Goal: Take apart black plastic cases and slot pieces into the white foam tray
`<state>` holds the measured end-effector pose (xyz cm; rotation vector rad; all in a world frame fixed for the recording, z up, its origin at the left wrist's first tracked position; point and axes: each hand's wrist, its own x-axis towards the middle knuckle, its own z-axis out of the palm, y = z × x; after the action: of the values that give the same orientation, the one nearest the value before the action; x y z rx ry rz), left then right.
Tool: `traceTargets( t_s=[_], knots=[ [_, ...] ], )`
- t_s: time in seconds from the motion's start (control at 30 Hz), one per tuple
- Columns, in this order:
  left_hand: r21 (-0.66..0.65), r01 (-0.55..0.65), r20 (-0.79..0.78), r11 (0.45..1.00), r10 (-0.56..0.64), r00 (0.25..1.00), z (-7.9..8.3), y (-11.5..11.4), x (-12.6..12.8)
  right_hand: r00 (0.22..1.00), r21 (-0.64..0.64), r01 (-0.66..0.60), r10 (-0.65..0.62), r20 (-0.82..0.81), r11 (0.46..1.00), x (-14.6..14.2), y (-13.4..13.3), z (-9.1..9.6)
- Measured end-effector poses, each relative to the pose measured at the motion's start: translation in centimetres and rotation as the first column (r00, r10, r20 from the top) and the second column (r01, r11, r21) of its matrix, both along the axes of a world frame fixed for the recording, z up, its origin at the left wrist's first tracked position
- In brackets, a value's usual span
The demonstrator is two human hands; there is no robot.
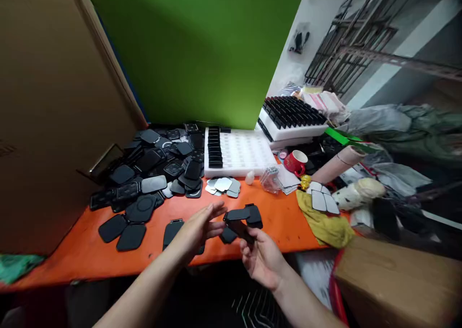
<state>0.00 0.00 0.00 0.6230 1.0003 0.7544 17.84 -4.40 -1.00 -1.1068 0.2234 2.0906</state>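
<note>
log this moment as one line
right hand: holding black folding piece; left hand: beside it, contact unclear; white tray: black blocks at left

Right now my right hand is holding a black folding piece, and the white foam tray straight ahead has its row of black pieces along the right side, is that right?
Not quite: the head view shows the row of black pieces along the left side of the white foam tray, not the right. Your right hand is indeed holding a black folding piece.

Black piece (237, 228) in right hand (262, 259)
</note>
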Motion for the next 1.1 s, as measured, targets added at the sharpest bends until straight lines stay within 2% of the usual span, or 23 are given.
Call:
traceTargets(
  t_s=[0.17,0.27,0.3,0.37,0.43,0.47,0.6,0.7,0.77,0.8,0.93,1.0,1.1],
  knots=[
    [-0.031,-0.037,-0.056,0.999,0.035,0.998,0.6,-0.5,0.6,0.997,0.008,-0.049,0.049,-0.054,0.999,0.0,-0.3,-1.0],
    [-0.013,0.014,-0.102,1.0,-0.015,0.995,0.6,-0.5,0.6,0.993,0.144,-0.113,0.106,0.052,0.983,-0.3,-0.5,-1.5],
    [-0.001,0.062,-0.119,0.998,-0.062,0.991,0.5,-0.5,0.6,0.983,0.228,-0.155,0.127,0.13,0.961,-0.4,-0.7,-1.7],
    [0.029,0.18,-0.116,0.983,-0.176,0.978,0.0,-0.7,0.3,0.938,0.387,-0.277,0.16,0.309,0.879,-0.4,-1.1,-2.3],
    [0.079,0.277,-0.096,0.958,-0.27,0.958,-0.9,-1.3,0.0,0.876,0.449,-0.4,0.189,0.443,0.799,-0.3,-1.6,-3.0],
    [0.108,0.304,-0.105,0.947,-0.293,0.95,-1.5,-1.7,-0.1,0.854,0.446,-0.439,0.208,0.477,0.78,-0.2,-2.0,-3.3],
    [0.211,0.302,-0.367,0.93,-0.211,0.906,-4.5,-3.6,-0.2,0.807,0.432,-0.521,0.259,0.531,0.736,0.4,-3.2,-4.8],
    [0.271,0.322,-0.447,0.907,-0.178,0.876,-5.9,-4.1,0.2,0.693,0.413,-0.611,0.203,0.692,0.675,0.9,-3.1,-5.3],
    [0.3,0.308,-0.434,0.903,-0.159,0.887,-6.2,-3.6,0.5,0.652,0.387,-0.607,0.156,0.742,0.694,1.4,-2.3,-5.1],
    [0.308,0.283,-0.418,0.908,-0.138,0.898,-6.2,-3.1,0.6,0.672,0.388,-0.57,0.14,0.727,0.724,1.7,-1.8,-4.9],
    [0.293,0.154,-0.36,0.944,-0.04,0.932,-5.7,-1.2,1.0,0.853,0.41,-0.324,0.075,0.516,0.852,2.6,0.0,-3.8],
    [0.302,0.13,-0.324,0.945,-0.026,0.946,-5.3,-0.8,1.1,0.902,0.385,-0.253,0.073,0.425,0.887,2.9,0.4,-3.5],
    [0.368,0.15,-0.28,0.917,-0.044,0.959,-4.9,-1.0,1.1,0.931,0.344,-0.209,0.079,0.356,0.916,2.9,0.5,-3.5]
  ],
)
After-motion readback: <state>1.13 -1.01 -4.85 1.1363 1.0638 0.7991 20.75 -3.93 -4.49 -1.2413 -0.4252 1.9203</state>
